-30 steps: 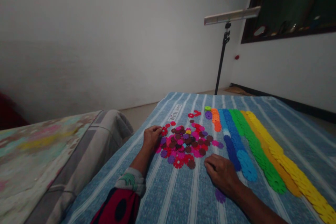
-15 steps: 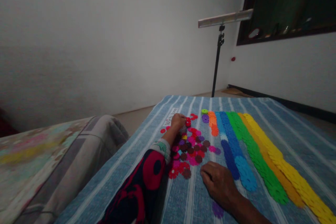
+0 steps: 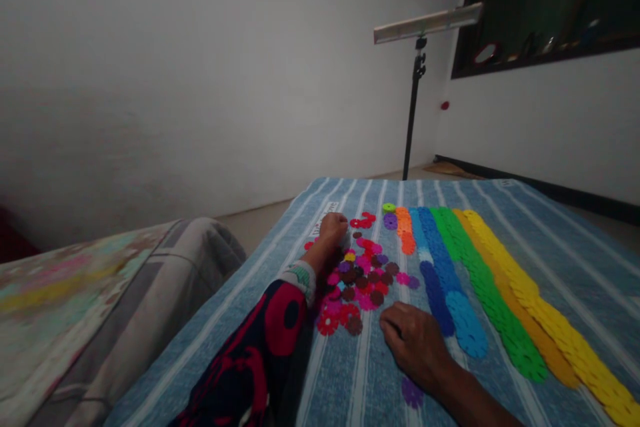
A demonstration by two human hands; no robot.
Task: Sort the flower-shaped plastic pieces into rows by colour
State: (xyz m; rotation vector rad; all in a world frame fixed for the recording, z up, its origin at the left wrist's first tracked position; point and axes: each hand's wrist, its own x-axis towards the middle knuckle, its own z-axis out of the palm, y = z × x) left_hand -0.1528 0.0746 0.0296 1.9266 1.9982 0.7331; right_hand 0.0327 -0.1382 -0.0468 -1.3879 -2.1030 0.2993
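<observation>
My left hand (image 3: 334,228), fingers curled and fingertips hidden, is at the far left edge of a loose pile of flower-shaped plastic discs (image 3: 374,278) in pink, red, brown and purple. Whatever it may hold cannot be made out. Just right of it lies a small group of red discs (image 3: 369,218). My right hand (image 3: 413,337) rests loosely closed on the striped blue cloth (image 3: 345,387), nearer to me than the pile, with nothing visible in it. Beside its wrist is a purple disc (image 3: 412,392), partly covered.
Rows of overlapping discs run toward me on the right: orange (image 3: 404,230), dark blue (image 3: 437,297), light blue (image 3: 466,323), green (image 3: 500,320) and yellow (image 3: 550,320). A lime disc (image 3: 389,207) lies at the far end. A black stand (image 3: 413,100) rises behind; a draped bed (image 3: 125,293) is left.
My left hand has drawn slightly left, away from a red disc now lying with the other red ones. My right hand stays in place. The view has tilted slightly.
</observation>
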